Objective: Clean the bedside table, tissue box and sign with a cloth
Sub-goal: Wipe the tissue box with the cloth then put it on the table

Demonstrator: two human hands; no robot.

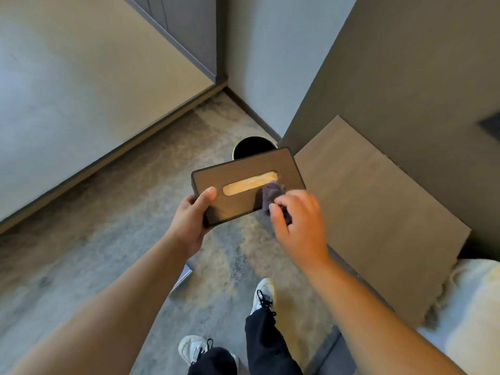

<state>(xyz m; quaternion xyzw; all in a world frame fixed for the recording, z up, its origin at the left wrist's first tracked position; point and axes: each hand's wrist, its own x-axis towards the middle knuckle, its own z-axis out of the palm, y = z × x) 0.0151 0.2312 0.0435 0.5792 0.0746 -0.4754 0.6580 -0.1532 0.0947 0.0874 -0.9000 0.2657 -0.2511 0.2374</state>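
Note:
I hold a dark brown tissue box [238, 201] with a long oval slot in front of me, above the floor. My left hand [192, 220] grips its near left corner, thumb on the top face. My right hand [299, 220] is closed on a crumpled grey-purple cloth [273, 194] that presses against the right part of the box's top, by the slot's end. The bedside table [378, 201], a brown flat top, stands to the right, just beyond my right hand. No sign is visible.
A round black bin [250, 147] stands on the floor behind the box, near the wall corner. A white bed edge [476, 307] lies at the lower right. A dark headboard panel [405, 77] rises behind the table. My feet in white shoes are below.

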